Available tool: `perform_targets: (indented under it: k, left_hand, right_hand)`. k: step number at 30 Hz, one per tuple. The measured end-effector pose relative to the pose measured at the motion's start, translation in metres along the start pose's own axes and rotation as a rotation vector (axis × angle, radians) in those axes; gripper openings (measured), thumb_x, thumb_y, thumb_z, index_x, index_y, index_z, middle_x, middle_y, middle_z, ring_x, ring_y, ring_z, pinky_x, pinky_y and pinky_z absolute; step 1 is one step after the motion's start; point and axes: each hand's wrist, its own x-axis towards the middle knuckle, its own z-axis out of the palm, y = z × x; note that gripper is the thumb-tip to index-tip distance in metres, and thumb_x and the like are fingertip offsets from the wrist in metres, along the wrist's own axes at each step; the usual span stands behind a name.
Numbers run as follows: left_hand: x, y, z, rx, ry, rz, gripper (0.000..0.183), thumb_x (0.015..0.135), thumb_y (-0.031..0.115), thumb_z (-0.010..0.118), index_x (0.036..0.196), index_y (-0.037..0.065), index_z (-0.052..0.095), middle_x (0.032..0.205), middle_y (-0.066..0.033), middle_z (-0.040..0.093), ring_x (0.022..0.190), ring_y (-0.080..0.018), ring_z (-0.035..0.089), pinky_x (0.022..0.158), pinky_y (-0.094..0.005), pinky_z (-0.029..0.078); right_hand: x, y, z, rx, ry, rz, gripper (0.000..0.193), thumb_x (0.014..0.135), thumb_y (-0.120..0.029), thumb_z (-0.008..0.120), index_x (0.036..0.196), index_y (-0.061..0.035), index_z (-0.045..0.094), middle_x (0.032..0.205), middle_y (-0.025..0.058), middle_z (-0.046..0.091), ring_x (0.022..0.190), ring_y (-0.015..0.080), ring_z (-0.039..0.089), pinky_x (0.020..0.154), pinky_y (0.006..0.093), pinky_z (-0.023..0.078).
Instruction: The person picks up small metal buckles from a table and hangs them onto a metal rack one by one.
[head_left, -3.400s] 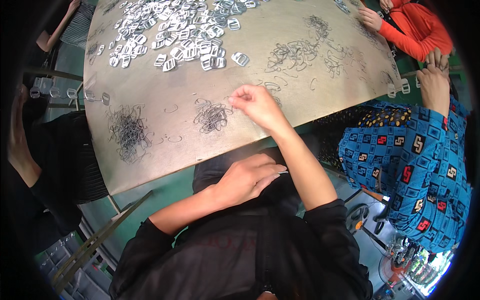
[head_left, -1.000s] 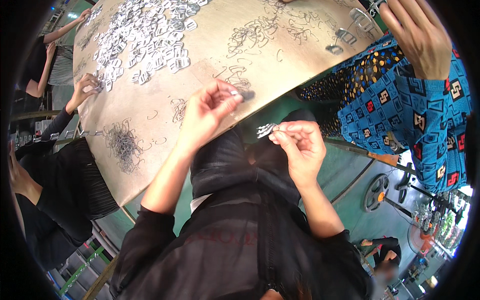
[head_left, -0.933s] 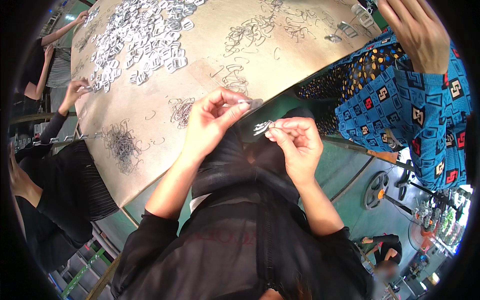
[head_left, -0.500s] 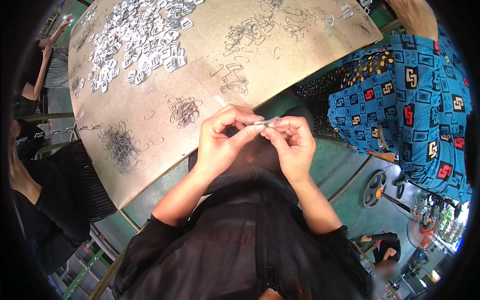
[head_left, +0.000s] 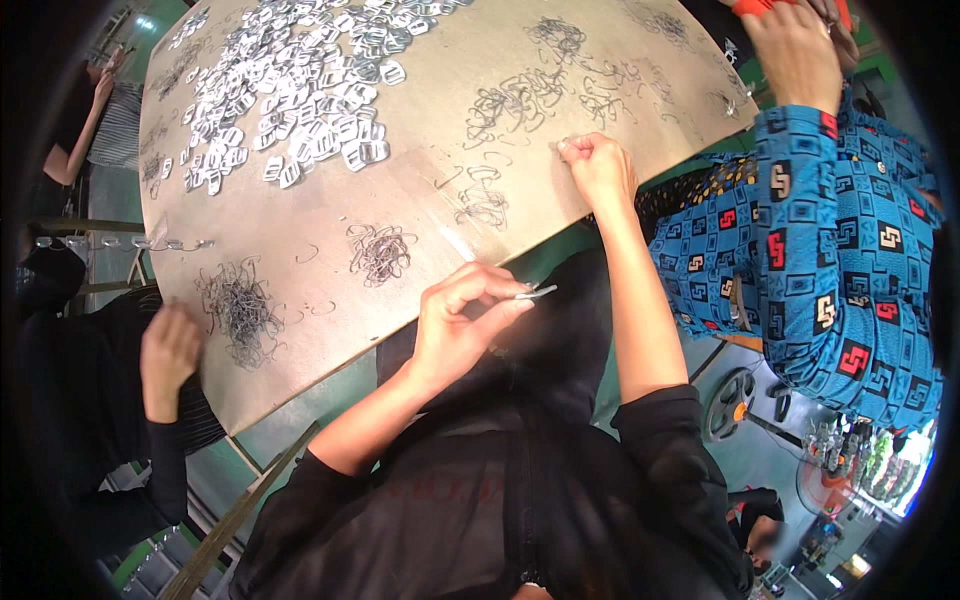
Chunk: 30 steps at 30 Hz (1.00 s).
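Note:
My left hand [head_left: 452, 325] pinches a small silver metal buckle [head_left: 541, 292] edge-on between thumb and fingertips, just off the table's near edge. Over the right part of the table is my right hand [head_left: 606, 174], its fingers curled together. Whatever may be in that pinch is too small to make out. Close to it lie loose bent wire hooks [head_left: 481, 196] and a looser spread of thin wire pieces [head_left: 515, 100]. Two tangled heaps of the same wire, a small one [head_left: 381, 254] and a larger one [head_left: 240, 312], lie to the left of my left hand.
A big pile of silver buckles [head_left: 310, 90] covers the far left of the brown tabletop [head_left: 420, 170]. At the right works a person in a blue patterned sleeve [head_left: 800, 200]. Another person's blurred hand [head_left: 170, 345] is at the left table edge. A wheeled stand base [head_left: 730, 403] sits on the floor.
My right hand has left the buckle and moved forward and right over the table. My left hand keeps the buckle, slightly lower. The left neighbour's hand has come to the table edge.

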Motion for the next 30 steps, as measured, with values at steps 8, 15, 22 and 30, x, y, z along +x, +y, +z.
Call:
perform_targets:
  k: [8,15,22,30]
  left_hand:
    - [-0.004,-0.004,-0.007,0.042,0.022,0.015,0.012,0.075,0.005,0.072,0.086,0.002,0.068,0.086,-0.0067,0.064,0.075,-0.0123,0.057,0.07,-0.0255,0.045]
    - [-0.004,-0.004,-0.01,0.046,0.034,-0.026,0.011,0.076,0.003,0.071,0.086,0.001,0.067,0.087,-0.0069,0.063,0.077,-0.0122,0.057,0.072,-0.0252,0.044]
    - [-0.005,-0.003,-0.004,0.069,0.013,0.014,0.01,0.077,0.001,0.07,0.086,0.001,0.066,0.088,-0.0067,0.062,0.083,-0.0131,0.057,0.076,-0.0256,0.044]
    - [0.002,-0.001,0.003,0.077,0.045,0.038,0.011,0.075,0.003,0.072,0.085,0.003,0.068,0.085,-0.0067,0.065,0.079,-0.0147,0.06,0.069,-0.0264,0.045]
  right_hand:
    - [0.017,-0.008,0.022,-0.143,-0.125,-0.03,0.021,0.081,-0.027,0.064,0.089,-0.0074,0.067,0.091,0.0156,0.067,0.082,0.032,0.064,0.077,0.041,0.049]
    - [-0.039,-0.001,-0.006,0.861,-0.482,0.021,0.008,0.087,-0.011,0.059,0.088,-0.0033,0.056,0.072,0.0049,0.06,0.059,0.0083,0.05,0.053,0.0227,0.041]
    - [-0.132,-0.015,-0.055,1.205,-0.298,-0.006,0.025,0.084,0.003,0.06,0.105,-0.0037,0.048,0.086,0.0111,0.062,0.059,0.0087,0.054,0.043,0.0158,0.036]
    - [-0.165,-0.018,-0.046,1.314,-0.148,-0.065,0.03,0.083,0.007,0.06,0.106,-0.0012,0.042,0.09,0.0129,0.062,0.07,0.0139,0.062,0.054,0.0208,0.051]
